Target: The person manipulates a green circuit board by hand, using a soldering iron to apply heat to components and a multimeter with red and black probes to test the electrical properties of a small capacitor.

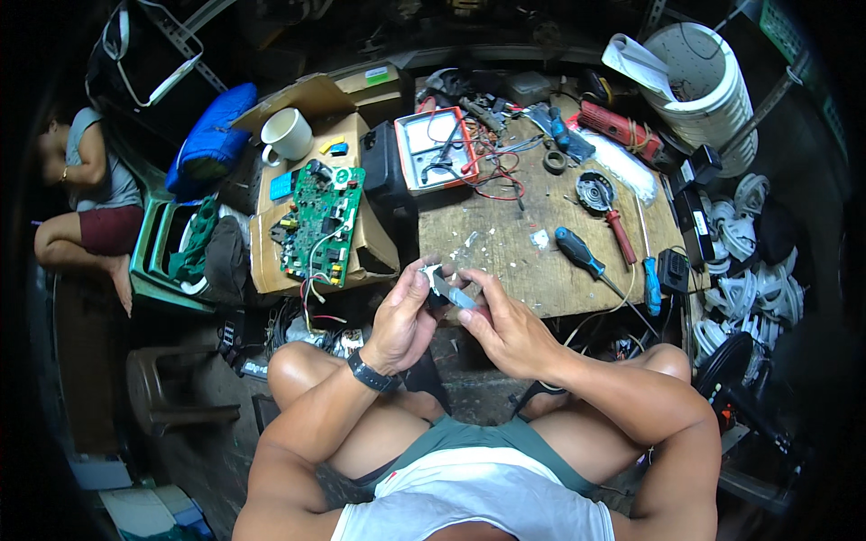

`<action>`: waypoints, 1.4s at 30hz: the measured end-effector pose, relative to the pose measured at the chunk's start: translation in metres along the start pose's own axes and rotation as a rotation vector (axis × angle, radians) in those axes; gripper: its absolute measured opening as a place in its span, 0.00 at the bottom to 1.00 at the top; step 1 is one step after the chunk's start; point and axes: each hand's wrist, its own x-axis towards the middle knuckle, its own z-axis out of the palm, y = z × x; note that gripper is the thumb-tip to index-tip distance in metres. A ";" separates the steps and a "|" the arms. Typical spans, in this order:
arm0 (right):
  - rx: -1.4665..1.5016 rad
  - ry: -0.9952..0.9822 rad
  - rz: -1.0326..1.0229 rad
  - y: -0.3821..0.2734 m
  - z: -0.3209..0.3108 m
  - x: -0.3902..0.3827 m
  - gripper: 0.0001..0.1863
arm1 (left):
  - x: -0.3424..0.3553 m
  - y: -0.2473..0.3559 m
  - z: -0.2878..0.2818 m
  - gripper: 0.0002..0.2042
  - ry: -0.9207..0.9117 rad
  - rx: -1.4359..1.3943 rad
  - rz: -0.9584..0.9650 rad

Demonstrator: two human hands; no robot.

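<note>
Close together at the table's near edge, both my hands are closed on small things. My left hand (400, 323), with a dark watch on the wrist, grips a small dark part with a whitish, ragged top (432, 273). In the fingers of my right hand (507, 330) is a flat, pale blue-grey blade-like piece (462, 298). Its tip meets the dark part, or lies right over it; I cannot tell which. My fingers hide most of both things. White crumbs lie on the wooden table (505, 252) just beyond my hands.
A green circuit board (316, 225) and a mug (287, 136) rest on cardboard at left. Screwdrivers (580, 251), a soldering iron (621, 236), a red power tool (621, 132) and a white-red tray (435, 149) with test leads occupy the table. A bucket (699, 77) stands far right. Another person (99, 180) sits at far left.
</note>
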 end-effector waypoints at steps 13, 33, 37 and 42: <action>0.017 0.017 -0.052 0.000 -0.008 0.005 0.30 | 0.005 -0.003 0.004 0.29 -0.043 -0.105 -0.064; -0.135 0.060 -0.118 -0.004 -0.011 0.008 0.30 | 0.001 -0.001 0.007 0.39 -0.006 -0.116 0.002; -0.113 0.090 -0.134 -0.005 -0.009 0.009 0.29 | -0.002 0.000 0.005 0.38 -0.033 -0.087 0.015; -0.162 0.073 -0.149 -0.012 -0.008 0.010 0.30 | -0.004 0.007 0.012 0.35 -0.022 -0.095 0.031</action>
